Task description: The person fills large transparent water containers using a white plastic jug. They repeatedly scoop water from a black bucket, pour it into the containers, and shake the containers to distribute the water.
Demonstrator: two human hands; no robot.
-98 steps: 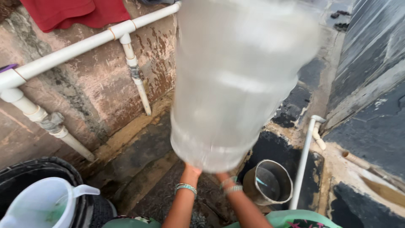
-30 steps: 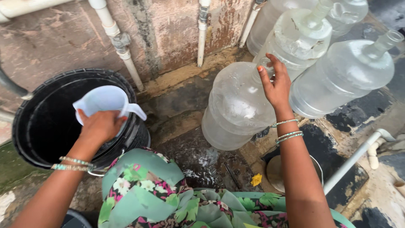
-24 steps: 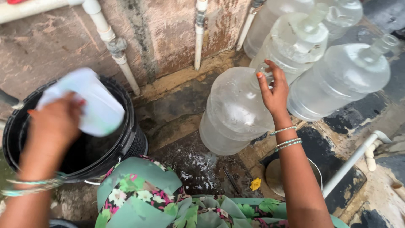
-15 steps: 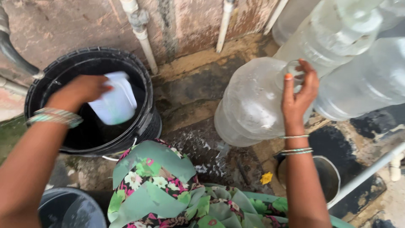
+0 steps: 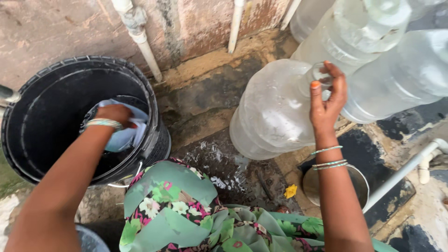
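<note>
The left hand is now reaching down inside the black bucket, its fingers closing around the pale plastic jug, which a moment ago was being held above the rim; the jug is dipping low in the bucket, so scooping looks under way. To the right of the bucket, the right hand is still steadying the neck of the tilted clear water bottle, fingers wrapping its mouth. More clear bottles are leaning beyond it, right of the bucket.

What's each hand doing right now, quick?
Left hand: closed on a pale jug down inside the black bucket.
Right hand: gripping the neck of the big clear bottle.
</note>
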